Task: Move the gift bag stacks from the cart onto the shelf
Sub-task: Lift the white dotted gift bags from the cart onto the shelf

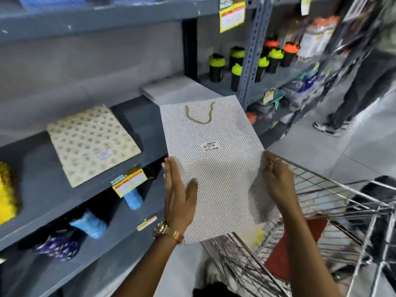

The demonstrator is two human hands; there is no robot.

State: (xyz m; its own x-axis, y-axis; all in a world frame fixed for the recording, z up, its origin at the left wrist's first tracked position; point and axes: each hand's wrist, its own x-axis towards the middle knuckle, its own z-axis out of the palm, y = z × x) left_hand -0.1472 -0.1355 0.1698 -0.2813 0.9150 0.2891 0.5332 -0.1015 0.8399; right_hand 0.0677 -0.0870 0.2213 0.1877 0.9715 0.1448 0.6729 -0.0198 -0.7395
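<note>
Two hands (225, 189) hold one dotted gift bag stack (212, 168) beside shelf (132, 116).

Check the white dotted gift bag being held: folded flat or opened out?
Folded flat. The white dotted gift bag shows one smooth face, gold handle lying against it, gripped at its edges by left hand and right hand.

Retail shop aisle. Grey metal shelving (90, 202) carries goods laid out for sale, with yellow price tags (130, 182) clipped to the shelf edges and a larger yellow tag (232, 15) hung from the upper shelf. Rows of black cups with green and orange lids (236, 77) stand at far right. A wire shopping cart (334, 213) stands on the tiled floor (353, 151). The white dotted gift bag (214, 168) bears a barcode sticker (210, 145).
</note>
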